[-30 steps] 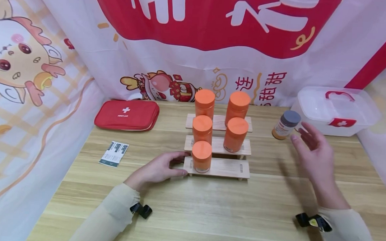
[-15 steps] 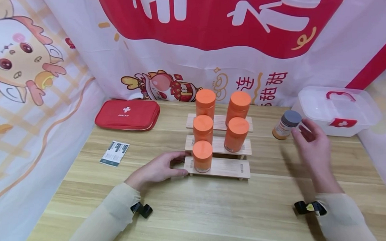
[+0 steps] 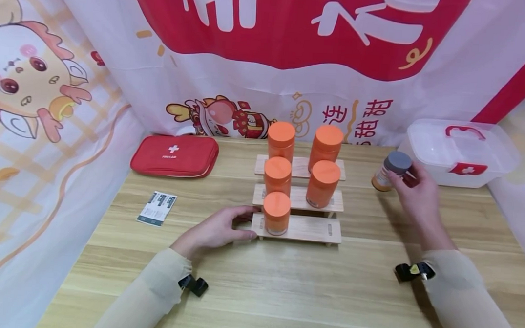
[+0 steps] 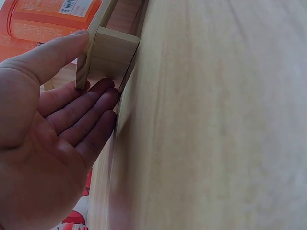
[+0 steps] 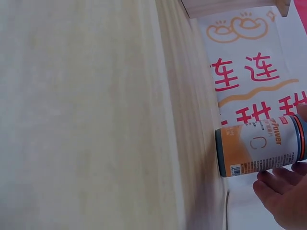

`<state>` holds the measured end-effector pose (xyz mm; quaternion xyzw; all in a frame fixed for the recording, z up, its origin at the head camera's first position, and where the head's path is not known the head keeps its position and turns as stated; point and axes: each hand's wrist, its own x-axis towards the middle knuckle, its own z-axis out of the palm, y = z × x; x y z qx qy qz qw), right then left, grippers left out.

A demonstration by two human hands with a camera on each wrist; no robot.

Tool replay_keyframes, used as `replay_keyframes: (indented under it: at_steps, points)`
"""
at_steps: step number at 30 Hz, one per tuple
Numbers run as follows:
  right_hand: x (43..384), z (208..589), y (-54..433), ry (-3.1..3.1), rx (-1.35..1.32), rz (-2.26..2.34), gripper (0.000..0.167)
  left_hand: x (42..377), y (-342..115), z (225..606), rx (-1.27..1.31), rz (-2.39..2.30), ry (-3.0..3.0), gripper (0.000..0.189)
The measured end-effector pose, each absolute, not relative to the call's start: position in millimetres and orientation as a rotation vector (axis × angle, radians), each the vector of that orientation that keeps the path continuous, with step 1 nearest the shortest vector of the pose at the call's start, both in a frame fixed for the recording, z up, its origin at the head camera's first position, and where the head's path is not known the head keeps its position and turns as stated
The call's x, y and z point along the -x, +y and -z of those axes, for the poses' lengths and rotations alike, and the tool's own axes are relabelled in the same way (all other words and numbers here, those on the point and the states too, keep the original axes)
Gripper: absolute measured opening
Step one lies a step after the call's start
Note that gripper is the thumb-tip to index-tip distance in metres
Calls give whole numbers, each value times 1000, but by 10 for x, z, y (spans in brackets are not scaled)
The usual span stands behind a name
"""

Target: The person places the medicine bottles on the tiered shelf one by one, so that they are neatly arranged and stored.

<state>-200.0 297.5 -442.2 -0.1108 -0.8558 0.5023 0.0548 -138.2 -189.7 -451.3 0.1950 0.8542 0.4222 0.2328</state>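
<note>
My right hand (image 3: 418,202) holds a pill bottle (image 3: 381,179) near its dark grey cap, thumb on one side and fingers on the other. The bottle, with a white and orange label (image 5: 259,146) in the right wrist view, stands on the table. My left hand (image 3: 217,229) is at the left end of a three-step wooden rack (image 3: 308,228). In the left wrist view its thumb and index finger pinch the lowest board's end (image 4: 98,43), other fingers beside the support. Several orange-capped bottles (image 3: 276,213) stand on the rack; the lowest step carries one, on its left.
Right of the pill bottle is a translucent first-aid box (image 3: 447,167) with a red latch. A red first-aid pouch (image 3: 175,156) lies at the back left, and a blister pack or printed card (image 3: 157,208) in front of it. A printed curtain (image 3: 231,74) hangs behind.
My right hand has moved left to the pill bottle, and its fingers have closed around the upper part. My left hand has stayed at the rack's end.
</note>
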Motion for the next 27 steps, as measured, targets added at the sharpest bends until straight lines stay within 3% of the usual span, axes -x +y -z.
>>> replay_keyframes:
  at_steps: [9,27]
  points:
    - [2090,4437,2906,-2556,416,-1561,88,1388,-1895,4505,-551,-1156,2352,68]
    - [2075,4444,2900,-2523,454,-1558,76,1386,-1903,4516,-546,-1151,2354,69]
